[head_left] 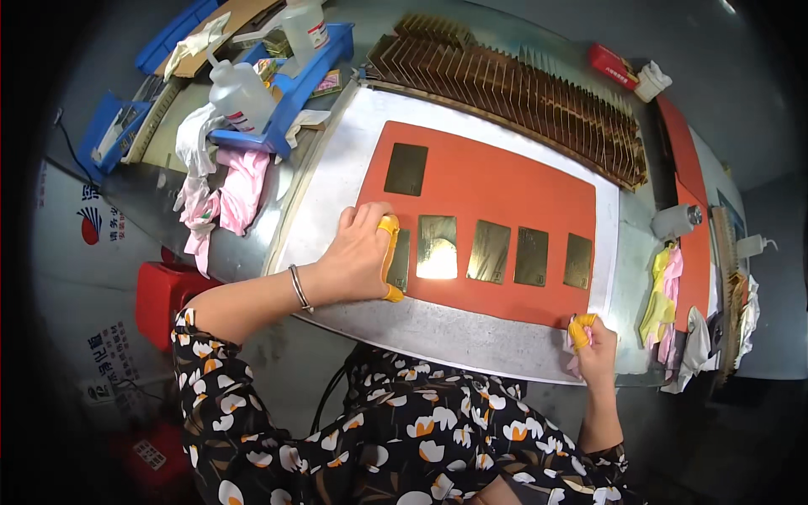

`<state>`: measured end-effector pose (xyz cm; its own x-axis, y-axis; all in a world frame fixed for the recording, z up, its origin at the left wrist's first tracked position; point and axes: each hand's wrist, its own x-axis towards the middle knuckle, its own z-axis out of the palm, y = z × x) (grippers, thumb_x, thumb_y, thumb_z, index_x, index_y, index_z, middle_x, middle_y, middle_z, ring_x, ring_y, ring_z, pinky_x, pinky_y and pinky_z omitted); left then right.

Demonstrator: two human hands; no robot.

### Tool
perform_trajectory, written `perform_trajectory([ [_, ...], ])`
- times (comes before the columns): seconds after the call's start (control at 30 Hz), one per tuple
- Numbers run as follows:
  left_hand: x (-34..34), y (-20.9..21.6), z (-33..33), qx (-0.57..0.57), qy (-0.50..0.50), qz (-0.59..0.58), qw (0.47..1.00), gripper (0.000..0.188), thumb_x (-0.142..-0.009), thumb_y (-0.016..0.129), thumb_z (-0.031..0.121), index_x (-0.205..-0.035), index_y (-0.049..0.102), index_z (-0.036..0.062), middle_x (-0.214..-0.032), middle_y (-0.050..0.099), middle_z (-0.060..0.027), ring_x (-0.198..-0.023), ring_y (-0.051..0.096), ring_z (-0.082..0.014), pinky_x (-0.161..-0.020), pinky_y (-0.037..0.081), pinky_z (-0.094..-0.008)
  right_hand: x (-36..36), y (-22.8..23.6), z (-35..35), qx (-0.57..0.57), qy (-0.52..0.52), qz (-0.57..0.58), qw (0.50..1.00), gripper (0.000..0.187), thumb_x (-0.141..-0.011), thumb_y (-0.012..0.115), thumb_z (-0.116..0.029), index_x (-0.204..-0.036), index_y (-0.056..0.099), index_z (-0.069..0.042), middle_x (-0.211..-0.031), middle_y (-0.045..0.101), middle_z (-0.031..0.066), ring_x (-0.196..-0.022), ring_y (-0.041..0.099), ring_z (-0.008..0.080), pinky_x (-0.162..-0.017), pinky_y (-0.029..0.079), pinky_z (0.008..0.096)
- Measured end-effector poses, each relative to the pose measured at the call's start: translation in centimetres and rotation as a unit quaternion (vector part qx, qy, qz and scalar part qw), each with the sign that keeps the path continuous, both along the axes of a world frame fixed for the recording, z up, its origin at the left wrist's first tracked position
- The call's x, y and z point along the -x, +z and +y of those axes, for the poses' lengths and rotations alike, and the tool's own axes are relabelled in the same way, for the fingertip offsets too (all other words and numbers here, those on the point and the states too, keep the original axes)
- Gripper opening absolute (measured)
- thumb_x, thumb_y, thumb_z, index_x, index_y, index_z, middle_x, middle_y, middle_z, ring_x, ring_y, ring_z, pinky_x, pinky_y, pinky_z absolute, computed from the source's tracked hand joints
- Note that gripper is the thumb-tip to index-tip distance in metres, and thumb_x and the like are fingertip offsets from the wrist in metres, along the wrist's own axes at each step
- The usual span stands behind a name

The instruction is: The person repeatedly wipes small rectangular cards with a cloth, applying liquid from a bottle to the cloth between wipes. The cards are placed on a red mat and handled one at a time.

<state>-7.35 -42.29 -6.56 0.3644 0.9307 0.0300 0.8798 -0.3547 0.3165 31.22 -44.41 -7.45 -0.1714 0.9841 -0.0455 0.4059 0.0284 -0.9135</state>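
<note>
My left hand (pixel 353 252), with yellow finger cots on thumb and forefinger, spans a dark, shiny metal plate (pixel 401 261) at the left of the near row. Its thumb and forefinger are at the plate's near and far ends and partly cover it. More such plates (pixel 490 251) lie spaced out in a row to the right on an orange-red mat (pixel 497 160), and a single plate (pixel 406 169) lies farther back. At the mat's near right corner, my right hand (pixel 598 347), also in yellow finger cots, is closed on a crumpled pink cloth (pixel 574 364).
A rack of upright thin plates (pixel 513 93) stands along the far side. Left are a blue tray (pixel 290 105), a squeeze bottle (pixel 240 94) and pink cloths (pixel 244 189). Right are a bottle (pixel 673 221) and hanging cloths (pixel 661 295). A red stool (pixel 160 303) stands at left.
</note>
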Motion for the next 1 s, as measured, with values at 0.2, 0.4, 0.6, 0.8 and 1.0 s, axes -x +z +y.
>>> perform_trajectory([
  [0.2, -0.4, 2.0, -0.5, -0.022, -0.032, 0.012, 0.999, 0.077, -0.053, 0.079, 0.033, -0.116, 0.049, 0.0008, -0.109, 0.052, -0.0132, -0.102, 0.048, -0.0290, -0.086, 0.038, -0.0363, -0.2, -1.7, 1.5, -0.008, -0.011, 0.050, 0.999, 0.007, -0.087, 0.055, -0.005, -0.083, 0.054, 0.001, -0.063, 0.052, 0.0019, -0.054, 0.045, 0.0054, -0.049, 0.035, 0.0204],
  [0.4, 4.2, 7.8, 10.7, -0.120, 0.065, -0.181, 0.974, 0.086, -0.062, 0.079, 0.037, -0.129, 0.041, 0.0009, -0.111, 0.055, -0.0141, -0.101, 0.054, -0.0239, -0.089, 0.042, -0.0325, -1.6, -4.2, 2.5, -0.041, -0.143, 0.119, 0.982, 0.005, -0.086, 0.055, -0.004, -0.084, 0.055, 0.000, -0.063, 0.052, 0.0011, -0.055, 0.044, 0.0057, -0.050, 0.034, 0.0202],
  [0.6, 3.4, 8.9, 28.5, -0.121, 0.027, -0.224, 0.967, 0.086, -0.066, 0.076, 0.030, -0.133, 0.032, -0.0019, -0.133, 0.037, -0.0218, -0.126, 0.035, -0.0306, -0.104, 0.030, -0.0363, -1.8, -5.2, 2.8, -0.074, -0.180, 0.161, 0.968, 0.007, -0.087, 0.056, -0.006, -0.084, 0.054, -0.001, -0.061, 0.050, -0.0003, -0.052, 0.042, 0.0049, -0.047, 0.032, 0.0191],
  [0.8, -0.2, 5.9, 38.0, -0.010, -0.001, -0.071, 0.997, 0.086, -0.067, 0.072, 0.024, -0.139, 0.027, 0.0091, -0.139, 0.031, -0.0198, -0.130, 0.028, -0.0319, -0.108, 0.024, -0.0368, -2.4, -5.3, 3.2, -0.053, -0.212, 0.156, 0.963, 0.011, -0.088, 0.057, -0.010, -0.084, 0.054, 0.000, -0.059, 0.049, -0.0010, -0.050, 0.041, 0.0044, -0.046, 0.031, 0.0192],
  [1.0, 0.8, 3.8, 38.7, 0.016, -0.003, 0.001, 1.000, 0.091, -0.065, 0.071, 0.029, -0.142, 0.023, 0.0218, -0.144, 0.016, -0.0281, -0.133, 0.023, -0.0378, -0.108, 0.023, -0.0384, -2.1, -5.2, 3.1, -0.046, -0.200, 0.175, 0.963, 0.014, -0.087, 0.058, -0.013, -0.086, 0.054, 0.000, -0.059, 0.048, -0.0007, -0.049, 0.040, 0.0045, -0.044, 0.030, 0.0189],
])
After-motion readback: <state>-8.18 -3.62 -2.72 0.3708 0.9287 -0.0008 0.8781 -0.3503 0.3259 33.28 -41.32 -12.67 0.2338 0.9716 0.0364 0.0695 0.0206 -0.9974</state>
